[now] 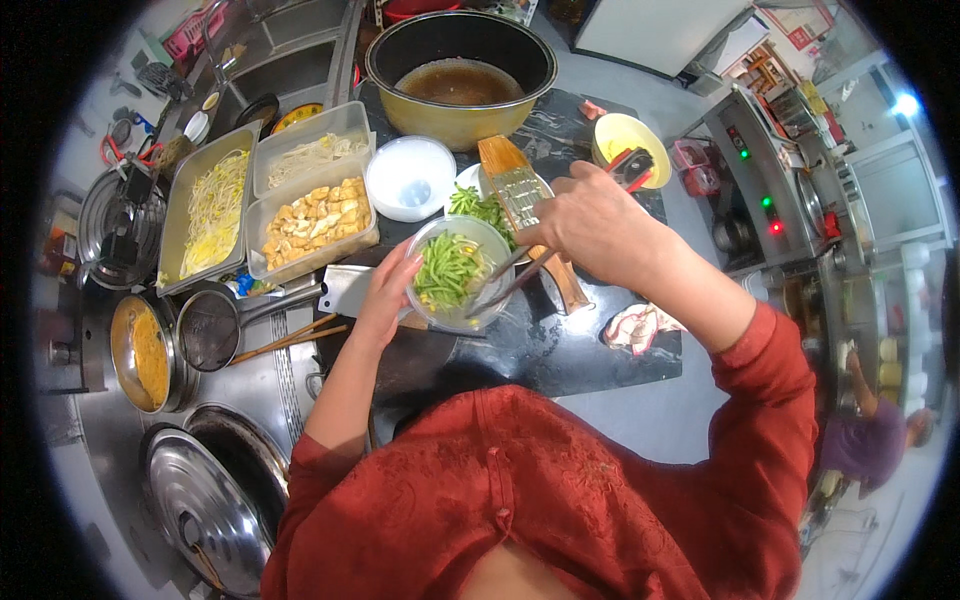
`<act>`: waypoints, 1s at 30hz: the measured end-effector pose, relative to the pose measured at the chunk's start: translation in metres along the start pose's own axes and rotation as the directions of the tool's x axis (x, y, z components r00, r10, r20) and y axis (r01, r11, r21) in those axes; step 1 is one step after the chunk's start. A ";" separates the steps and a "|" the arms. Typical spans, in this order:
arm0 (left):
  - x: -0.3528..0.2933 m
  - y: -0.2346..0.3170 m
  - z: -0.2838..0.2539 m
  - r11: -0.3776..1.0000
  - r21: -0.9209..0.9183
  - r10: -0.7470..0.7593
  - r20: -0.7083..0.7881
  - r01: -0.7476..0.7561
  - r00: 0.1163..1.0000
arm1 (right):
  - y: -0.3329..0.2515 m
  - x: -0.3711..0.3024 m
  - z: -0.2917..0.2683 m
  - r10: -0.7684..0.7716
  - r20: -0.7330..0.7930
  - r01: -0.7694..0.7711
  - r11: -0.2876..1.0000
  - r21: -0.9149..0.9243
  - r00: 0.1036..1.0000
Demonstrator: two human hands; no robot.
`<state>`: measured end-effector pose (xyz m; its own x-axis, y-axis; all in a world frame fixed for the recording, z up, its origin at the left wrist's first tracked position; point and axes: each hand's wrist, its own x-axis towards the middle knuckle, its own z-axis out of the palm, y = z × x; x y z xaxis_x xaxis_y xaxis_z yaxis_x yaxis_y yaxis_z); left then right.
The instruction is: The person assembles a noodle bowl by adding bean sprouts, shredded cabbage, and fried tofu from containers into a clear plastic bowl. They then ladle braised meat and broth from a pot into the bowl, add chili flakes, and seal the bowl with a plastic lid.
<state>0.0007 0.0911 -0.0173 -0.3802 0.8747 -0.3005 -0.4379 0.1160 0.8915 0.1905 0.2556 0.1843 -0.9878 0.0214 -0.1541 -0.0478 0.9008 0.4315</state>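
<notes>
Left hand: the left hand (385,300) is partly open, with its fingers bent around the left side of the clear bowl (452,321). It holds the bowl.
Right hand: the right hand (592,215) is curled closed around the tongs (522,275), with its back facing up.
Tongs: the two metal arms are a little apart and reach over the right side of the bowl. I cannot tell if they pinch any food.
Bowl: it is in front of the person's chest, over the dark table (630,365), with cut green beans (447,266) inside.
By the left hand: a wide knife blade (345,289) is just beside it, and a tub of brown chunks (318,222) is near.
By the right hand: a grater (518,194) is partly behind it, and a yellow bowl (610,135) is farther away.
</notes>
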 end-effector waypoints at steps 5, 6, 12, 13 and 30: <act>0.002 -0.017 -0.012 1.000 -0.015 0.003 -0.091 -0.004 0.996 | 0.006 -0.016 -0.014 0.171 0.075 -0.180 0.976 0.122 0.982; 0.010 -0.021 -0.009 1.000 -0.005 0.023 -0.084 -0.023 0.996 | 0.005 -0.020 -0.015 0.156 0.133 -0.170 0.980 0.104 0.979; 0.018 -0.018 -0.002 0.993 -0.087 0.084 0.081 -0.077 0.993 | -0.011 -0.027 0.005 0.303 0.039 -0.305 0.936 0.175 0.952; 0.016 -0.016 0.000 0.988 -0.137 0.079 0.065 -0.069 0.995 | -0.012 -0.030 0.010 0.317 0.020 -0.315 0.930 0.191 0.948; -0.026 -0.023 0.034 0.920 -0.299 0.174 -0.269 -0.254 0.947 | 0.032 -0.088 0.009 0.447 -0.003 -0.358 0.721 0.594 0.895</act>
<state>0.0484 0.0811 -0.0186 -0.6557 0.7220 -0.2208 -0.5497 -0.2560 0.7952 0.2771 0.2862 0.2031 -0.9055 0.4205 0.0573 0.4072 0.8989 -0.1615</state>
